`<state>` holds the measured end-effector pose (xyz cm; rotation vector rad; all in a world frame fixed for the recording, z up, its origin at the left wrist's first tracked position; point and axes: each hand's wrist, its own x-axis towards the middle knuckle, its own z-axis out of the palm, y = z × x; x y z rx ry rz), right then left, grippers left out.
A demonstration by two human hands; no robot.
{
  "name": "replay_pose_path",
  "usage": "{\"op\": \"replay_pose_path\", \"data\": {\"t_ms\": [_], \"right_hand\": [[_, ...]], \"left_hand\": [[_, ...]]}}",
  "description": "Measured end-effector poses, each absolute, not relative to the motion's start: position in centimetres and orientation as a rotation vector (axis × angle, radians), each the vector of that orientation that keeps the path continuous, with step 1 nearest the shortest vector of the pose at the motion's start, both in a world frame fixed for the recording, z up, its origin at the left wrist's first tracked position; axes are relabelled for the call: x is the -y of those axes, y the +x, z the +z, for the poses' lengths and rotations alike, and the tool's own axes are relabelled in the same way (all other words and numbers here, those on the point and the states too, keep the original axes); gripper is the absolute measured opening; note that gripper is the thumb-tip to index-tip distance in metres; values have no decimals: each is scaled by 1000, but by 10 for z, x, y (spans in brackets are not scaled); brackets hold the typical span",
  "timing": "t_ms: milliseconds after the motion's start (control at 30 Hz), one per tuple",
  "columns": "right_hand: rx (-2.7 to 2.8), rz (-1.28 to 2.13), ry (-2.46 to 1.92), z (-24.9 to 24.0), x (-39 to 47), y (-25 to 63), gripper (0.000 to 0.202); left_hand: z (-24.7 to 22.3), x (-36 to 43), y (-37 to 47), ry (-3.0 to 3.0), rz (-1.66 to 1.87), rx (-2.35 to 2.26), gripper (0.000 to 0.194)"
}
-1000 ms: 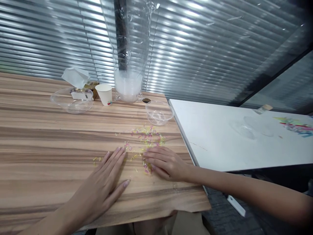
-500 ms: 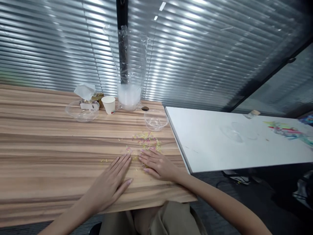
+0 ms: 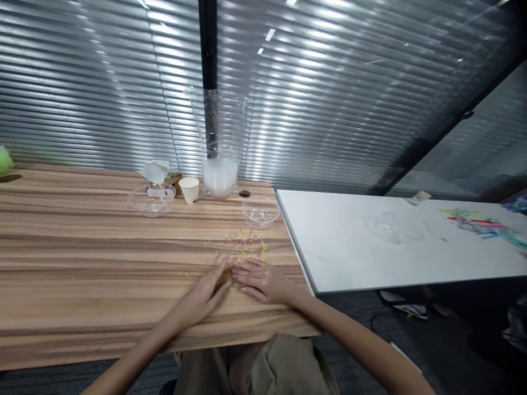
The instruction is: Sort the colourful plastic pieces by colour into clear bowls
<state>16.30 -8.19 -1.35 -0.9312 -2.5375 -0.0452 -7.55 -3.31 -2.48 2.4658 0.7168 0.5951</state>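
Small yellow and pink bits (image 3: 249,244), like short cut pieces, lie scattered on the wooden table (image 3: 102,247). My left hand (image 3: 206,293) rests on its edge at their near left side, thumb apart from the fingers. Beside it my right hand (image 3: 261,281) lies palm down over the near part of the pile, fingers stretched towards the left hand. The fingertips of both hands meet or nearly meet. Some bits show between the hands; whatever is under the right palm is hidden. Just beyond the pile stands a clear plastic bowl (image 3: 261,213).
Along the back are another clear bowl (image 3: 151,206), a tissue pack (image 3: 156,173), a paper cup (image 3: 190,191) and a plastic bag of stacked white bowls (image 3: 220,176). A white table (image 3: 341,258) adjoins on the right, bearing clear plastic pieces and colourful strips (image 3: 473,222).
My left hand has moved right and turned onto its edge, closing the gap to my right hand. The right hand has stayed nearly in place. The camera view has shifted slightly.
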Motion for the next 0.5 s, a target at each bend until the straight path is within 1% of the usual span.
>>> {"op": "replay_pose_path", "data": {"t_ms": [233, 367, 500], "right_hand": [[2295, -142, -945, -14, 86, 167, 29], [2112, -188, -1059, -16, 83, 167, 38], [2129, -203, -1023, -19, 81, 165, 44]], "left_hand": [[-27, 28, -72, 2412, 646, -712, 62], [-22, 22, -69, 2306, 708, -755, 61], [-21, 14, -58, 2280, 712, -710, 58]]}}
